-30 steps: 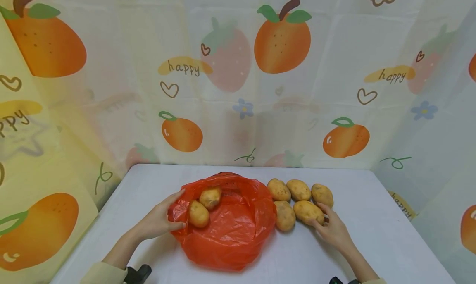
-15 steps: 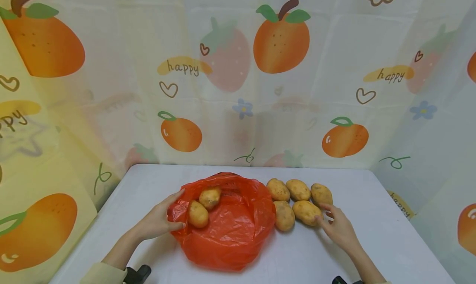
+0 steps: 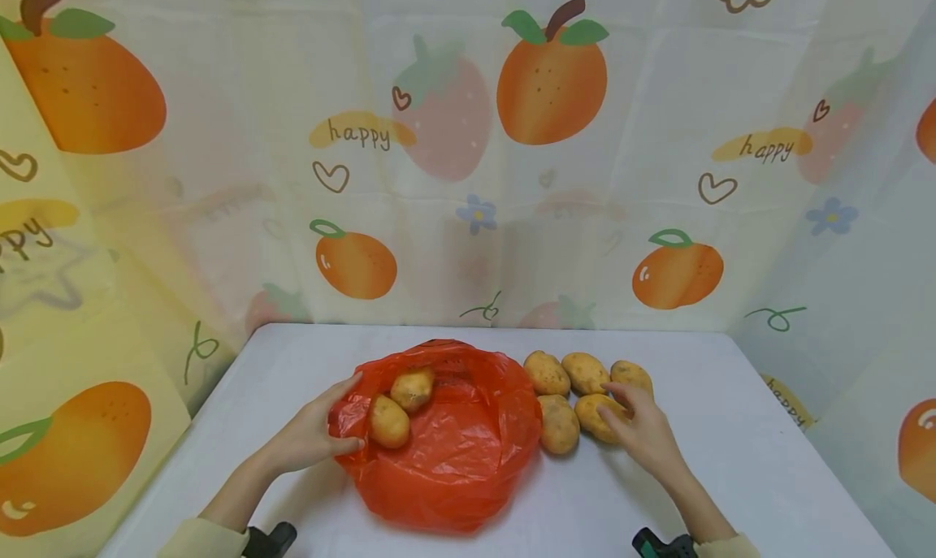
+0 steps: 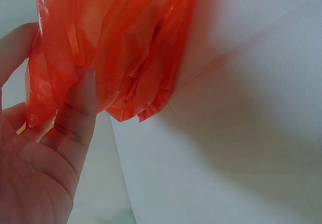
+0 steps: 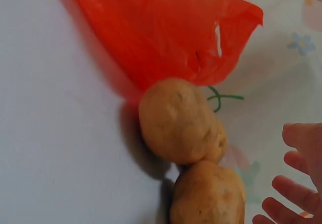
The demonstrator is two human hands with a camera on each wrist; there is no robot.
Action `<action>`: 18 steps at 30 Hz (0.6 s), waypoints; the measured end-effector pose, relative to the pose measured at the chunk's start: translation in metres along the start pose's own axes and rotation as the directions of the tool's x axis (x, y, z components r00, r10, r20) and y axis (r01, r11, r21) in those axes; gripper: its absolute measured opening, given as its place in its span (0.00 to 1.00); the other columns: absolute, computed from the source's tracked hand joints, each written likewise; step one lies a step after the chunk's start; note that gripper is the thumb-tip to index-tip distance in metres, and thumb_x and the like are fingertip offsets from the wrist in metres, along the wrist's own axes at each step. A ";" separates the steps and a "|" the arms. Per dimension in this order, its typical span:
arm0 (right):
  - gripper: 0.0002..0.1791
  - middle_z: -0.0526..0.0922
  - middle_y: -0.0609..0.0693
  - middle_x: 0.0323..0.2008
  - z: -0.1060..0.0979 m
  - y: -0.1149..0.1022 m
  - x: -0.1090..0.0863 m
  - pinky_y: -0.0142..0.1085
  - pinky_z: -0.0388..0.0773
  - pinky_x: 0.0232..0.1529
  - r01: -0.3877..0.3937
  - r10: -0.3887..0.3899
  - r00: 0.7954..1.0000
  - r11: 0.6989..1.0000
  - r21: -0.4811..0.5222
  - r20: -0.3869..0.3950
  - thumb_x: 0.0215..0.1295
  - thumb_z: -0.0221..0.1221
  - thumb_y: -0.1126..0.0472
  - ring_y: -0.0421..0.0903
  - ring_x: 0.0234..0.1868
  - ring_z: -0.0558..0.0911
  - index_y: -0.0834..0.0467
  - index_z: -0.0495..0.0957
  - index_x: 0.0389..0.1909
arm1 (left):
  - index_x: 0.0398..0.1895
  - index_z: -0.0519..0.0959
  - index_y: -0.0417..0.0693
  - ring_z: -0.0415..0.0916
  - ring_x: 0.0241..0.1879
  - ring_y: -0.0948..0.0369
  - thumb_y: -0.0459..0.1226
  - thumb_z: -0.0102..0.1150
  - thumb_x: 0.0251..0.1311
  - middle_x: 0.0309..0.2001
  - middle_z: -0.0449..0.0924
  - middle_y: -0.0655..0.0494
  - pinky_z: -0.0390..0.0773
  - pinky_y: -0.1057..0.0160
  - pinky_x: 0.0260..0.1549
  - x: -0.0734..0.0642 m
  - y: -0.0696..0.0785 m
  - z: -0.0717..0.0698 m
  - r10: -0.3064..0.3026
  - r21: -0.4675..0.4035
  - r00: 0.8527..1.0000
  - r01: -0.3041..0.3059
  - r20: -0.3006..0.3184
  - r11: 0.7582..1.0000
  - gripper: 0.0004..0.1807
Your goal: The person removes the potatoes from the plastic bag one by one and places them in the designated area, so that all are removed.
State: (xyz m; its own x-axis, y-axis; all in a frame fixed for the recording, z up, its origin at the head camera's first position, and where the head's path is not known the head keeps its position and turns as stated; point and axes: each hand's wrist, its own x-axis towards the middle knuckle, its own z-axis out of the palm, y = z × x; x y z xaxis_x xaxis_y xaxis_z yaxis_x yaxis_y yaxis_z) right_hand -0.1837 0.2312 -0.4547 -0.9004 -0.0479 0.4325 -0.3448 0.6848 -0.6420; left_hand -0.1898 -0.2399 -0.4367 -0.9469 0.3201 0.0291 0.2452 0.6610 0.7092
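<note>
A red plastic bag point(image 3: 453, 493) stands with its mouth spread wide, and two potatoes point(image 3: 390, 421) lie inside near its left wall. My left hand point(image 3: 310, 432) grips the bag's left edge between thumb and fingers; in the left wrist view the thin plastic hangs between the fingers of this hand point(image 4: 45, 168). On the other side, my right hand point(image 3: 647, 432) hovers over the front right potato point(image 3: 594, 416), thumb and fingers apart. The right wrist view has these fingers point(image 5: 297, 194) spread beside the potatoes point(image 5: 176, 121), with nothing between them.
Several more potatoes sit in two rows against the bag's right side, among them a back left potato point(image 3: 547, 373) and a front left potato point(image 3: 559, 425). A white table point(image 3: 760, 477) carries everything. Behind it hangs a fruit-patterned curtain point(image 3: 468, 160).
My right hand drew its fingers back from the front right potato, then moved up and left over it. My left hand and the bag have stayed in place.
</note>
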 end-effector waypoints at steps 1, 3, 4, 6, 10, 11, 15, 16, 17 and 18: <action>0.20 0.76 0.63 0.47 0.002 -0.002 0.002 0.51 0.77 0.45 -0.003 0.003 1.000 1.000 0.010 0.007 0.55 0.63 0.66 0.60 0.48 0.77 0.67 0.75 0.49 | 0.70 0.54 0.49 0.56 0.64 0.42 0.42 0.71 0.43 0.68 0.56 0.43 0.70 0.44 0.53 0.000 0.000 0.000 0.003 0.002 1.000 -0.003 0.000 1.000 0.50; 0.21 0.76 0.63 0.48 0.004 -0.006 0.006 0.51 0.77 0.45 -0.008 0.007 1.000 1.000 0.027 0.026 0.55 0.63 0.66 0.60 0.49 0.77 0.67 0.74 0.50 | 0.70 0.54 0.49 0.56 0.64 0.42 0.42 0.71 0.44 0.68 0.56 0.43 0.70 0.44 0.54 -0.001 0.001 0.000 0.005 0.005 1.000 -0.005 0.000 1.000 0.50; 0.21 0.76 0.63 0.48 0.006 -0.009 0.008 0.51 0.77 0.45 -0.010 0.009 0.999 0.999 0.031 0.033 0.55 0.63 0.65 0.60 0.49 0.76 0.66 0.74 0.51 | 0.70 0.54 0.49 0.56 0.64 0.42 0.43 0.71 0.44 0.68 0.56 0.43 0.70 0.44 0.54 -0.001 0.001 0.000 0.008 0.006 1.000 -0.008 -0.001 1.000 0.50; 0.23 0.76 0.62 0.49 0.008 -0.014 0.011 0.51 0.77 0.45 -0.013 0.011 0.999 0.999 0.047 0.046 0.55 0.63 0.65 0.59 0.50 0.76 0.66 0.73 0.52 | 0.70 0.54 0.49 0.56 0.64 0.42 0.43 0.70 0.44 0.68 0.56 0.43 0.69 0.43 0.54 -0.001 0.000 0.000 0.017 0.011 1.000 -0.017 -0.004 1.000 0.49; 0.24 0.75 0.60 0.52 0.010 -0.027 0.017 0.52 0.77 0.47 -0.004 -0.003 0.997 0.997 0.080 0.078 0.56 0.63 0.64 0.58 0.52 0.75 0.63 0.71 0.55 | 0.70 0.55 0.48 0.57 0.64 0.42 0.43 0.70 0.44 0.68 0.57 0.43 0.68 0.42 0.55 -0.001 -0.001 0.000 0.035 0.022 0.999 -0.034 -0.010 0.999 0.49; 0.25 0.75 0.59 0.53 0.010 -0.030 0.019 0.52 0.76 0.47 0.003 -0.010 0.996 0.996 0.088 0.085 0.56 0.63 0.64 0.58 0.52 0.75 0.62 0.71 0.55 | 0.70 0.55 0.48 0.57 0.64 0.42 0.44 0.70 0.44 0.68 0.57 0.43 0.68 0.42 0.55 -0.001 -0.001 0.000 0.038 0.026 0.999 -0.038 -0.011 0.999 0.49; 0.25 0.74 0.57 0.55 0.011 -0.043 0.025 0.51 0.77 0.47 0.043 -0.054 0.993 0.994 0.105 0.102 0.56 0.63 0.63 0.56 0.54 0.74 0.61 0.70 0.56 | 0.70 0.55 0.49 0.57 0.64 0.42 0.44 0.70 0.43 0.68 0.57 0.43 0.67 0.41 0.55 -0.001 -0.001 0.001 0.033 0.027 0.999 -0.032 -0.012 0.999 0.49; 0.25 0.73 0.57 0.55 0.012 -0.047 0.027 0.50 0.77 0.47 0.053 -0.065 0.992 0.992 0.111 0.105 0.56 0.63 0.63 0.55 0.55 0.73 0.60 0.70 0.56 | 0.70 0.55 0.49 0.57 0.64 0.43 0.44 0.70 0.43 0.68 0.57 0.43 0.68 0.42 0.55 0.000 -0.001 0.001 0.028 0.024 1.000 -0.027 -0.012 0.999 0.49; 0.26 0.73 0.57 0.55 0.012 -0.050 0.029 0.49 0.77 0.48 0.063 -0.076 0.991 0.991 0.116 0.108 0.56 0.63 0.63 0.54 0.55 0.73 0.60 0.70 0.56 | 0.70 0.55 0.49 0.57 0.64 0.43 0.43 0.70 0.43 0.68 0.57 0.44 0.68 0.42 0.55 0.000 -0.001 0.001 0.023 0.023 1.000 -0.023 -0.010 0.999 0.50; 0.26 0.73 0.56 0.54 0.012 -0.053 0.030 0.48 0.77 0.48 0.072 -0.085 0.990 0.990 0.121 0.110 0.56 0.63 0.63 0.54 0.55 0.73 0.60 0.70 0.57 | 0.70 0.55 0.49 0.57 0.64 0.43 0.43 0.70 0.43 0.68 0.57 0.44 0.68 0.42 0.55 0.000 -0.001 0.001 0.021 0.020 1.000 -0.021 -0.009 1.000 0.50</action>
State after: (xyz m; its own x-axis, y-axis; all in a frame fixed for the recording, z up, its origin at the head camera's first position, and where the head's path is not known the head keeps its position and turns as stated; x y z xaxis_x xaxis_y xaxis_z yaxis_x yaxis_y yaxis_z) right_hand -0.1954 0.1844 -0.4151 -0.8915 -0.1856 0.4133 -0.4380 0.5864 -0.6814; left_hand -0.1898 -0.2400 -0.4383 -0.9434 0.3279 0.0508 0.2695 0.6678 0.6938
